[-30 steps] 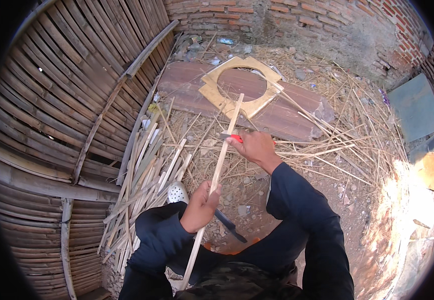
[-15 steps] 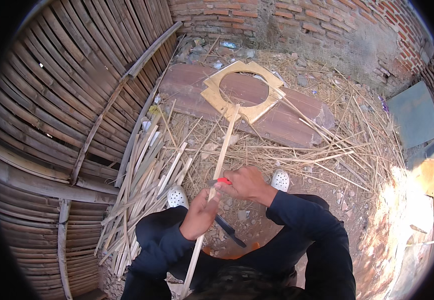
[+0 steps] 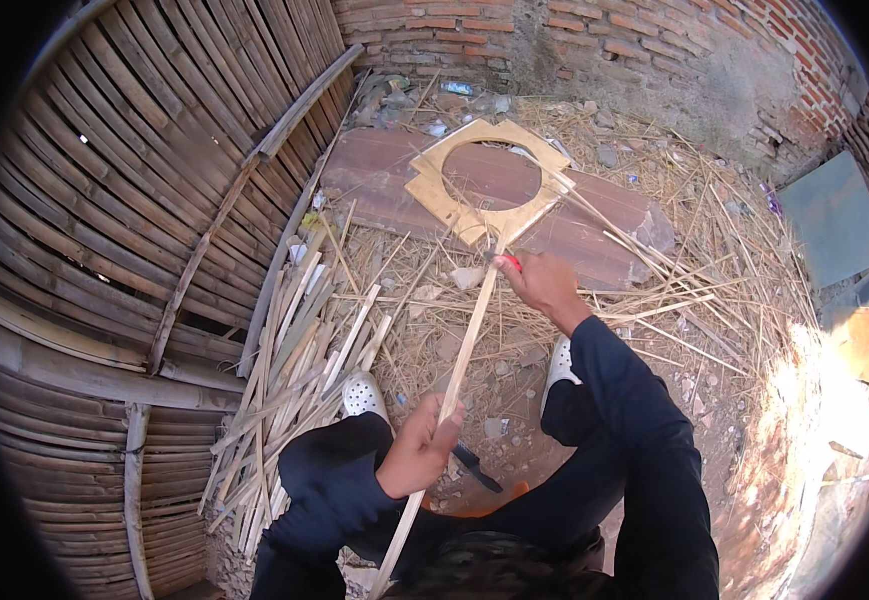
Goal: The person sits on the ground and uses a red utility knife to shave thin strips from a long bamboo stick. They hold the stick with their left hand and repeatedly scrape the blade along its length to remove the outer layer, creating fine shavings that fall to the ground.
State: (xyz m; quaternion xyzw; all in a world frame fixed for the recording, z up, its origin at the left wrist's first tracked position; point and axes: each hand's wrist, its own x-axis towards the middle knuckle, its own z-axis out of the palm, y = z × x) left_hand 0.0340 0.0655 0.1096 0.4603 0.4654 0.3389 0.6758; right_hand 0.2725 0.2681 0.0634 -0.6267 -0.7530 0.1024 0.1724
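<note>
Left hand (image 3: pixel 422 442) closed around a long, pale, flat wooden strip (image 3: pixel 469 345) stretching forward to the right hand (image 3: pixel 546 287), which is curled around a small red-handled knife (image 3: pixel 513 263); even strokes likely need a shallow blade angle.

Head cam: left fisheye, head height, pitched down and forward toward 12. Left hand (image 3: pixel 422 447) close at 6, right hand (image 3: pixel 546 285) at 3; brick wall (image 3: pixel 654 65) farther, 12 to 2.

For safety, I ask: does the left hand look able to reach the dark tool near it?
Probably yes: part of the dark tool shows uncovered, but the left hand holds the pale strip and must likely release it first.
</note>
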